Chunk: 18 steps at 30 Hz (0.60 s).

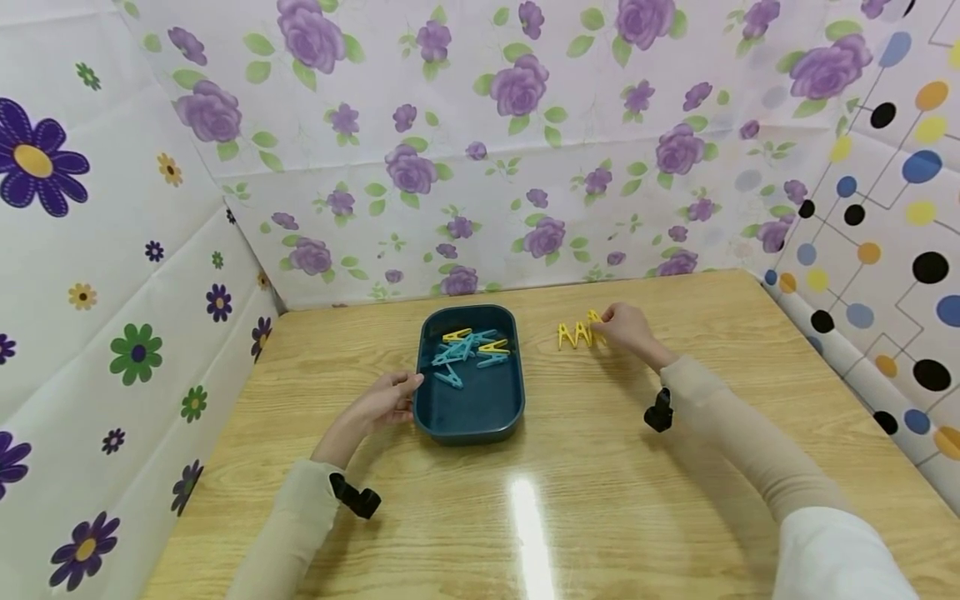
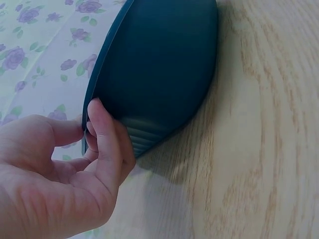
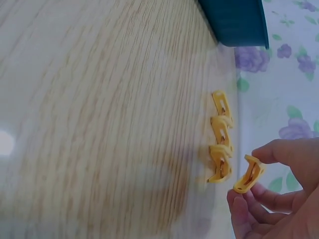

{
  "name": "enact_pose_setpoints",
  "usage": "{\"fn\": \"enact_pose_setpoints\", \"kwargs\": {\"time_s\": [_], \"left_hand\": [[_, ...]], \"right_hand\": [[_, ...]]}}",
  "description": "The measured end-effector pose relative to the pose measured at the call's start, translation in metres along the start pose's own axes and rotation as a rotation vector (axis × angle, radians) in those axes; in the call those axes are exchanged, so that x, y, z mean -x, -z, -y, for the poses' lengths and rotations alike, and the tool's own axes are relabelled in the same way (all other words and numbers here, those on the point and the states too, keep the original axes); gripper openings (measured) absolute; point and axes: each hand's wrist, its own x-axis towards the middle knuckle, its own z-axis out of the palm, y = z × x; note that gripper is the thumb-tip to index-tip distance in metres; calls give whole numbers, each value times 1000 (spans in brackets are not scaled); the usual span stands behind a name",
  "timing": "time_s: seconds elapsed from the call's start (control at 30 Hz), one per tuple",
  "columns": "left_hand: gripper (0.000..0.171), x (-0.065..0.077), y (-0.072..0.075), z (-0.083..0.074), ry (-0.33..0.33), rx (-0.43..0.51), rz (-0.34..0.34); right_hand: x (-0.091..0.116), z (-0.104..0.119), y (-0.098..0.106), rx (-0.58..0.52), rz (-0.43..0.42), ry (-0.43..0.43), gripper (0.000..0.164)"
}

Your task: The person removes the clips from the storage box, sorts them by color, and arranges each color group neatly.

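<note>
While the left hand (image 1: pixel 384 402) pinches the left rim of a smooth, deep, round-cornered teal tray (image 1: pixel 468 421), its fingers (image 2: pixel 103 129) bent against the wall, the right hand (image 1: pixel 630 329) grasps a small yellow clip (image 3: pixel 247 178) over to the tray's right. Just beside that clip, three more yellow clips (image 3: pixel 217 130) stand in a zigzag row. Inside the tray, slim blue clips (image 1: pixel 453 348) lie jumbled with two yellow ones (image 1: pixel 456 335). Beneath it spreads a wood-grained tabletop (image 1: pixel 315 358), streaked with glare. Rose-printed cloth (image 1: pixel 480 200) hangs behind the tray, daisy-patterned cloth (image 1: pixel 135 275) to its left, dotted cloth (image 1: pixel 885 250) to its right.
</note>
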Motion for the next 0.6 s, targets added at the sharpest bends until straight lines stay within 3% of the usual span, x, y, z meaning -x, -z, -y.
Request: {"fn": "enact_pose_setpoints", "kwargs": {"time_s": [0.13,0.6], "left_hand": [[39,0,1,0,-1,4,4],[42,1,0,0,3,-7,12]], "right_hand": [[0,-4,3,-40,30,-37,46],[-3,-26,6,4,16,-98,52]]}}
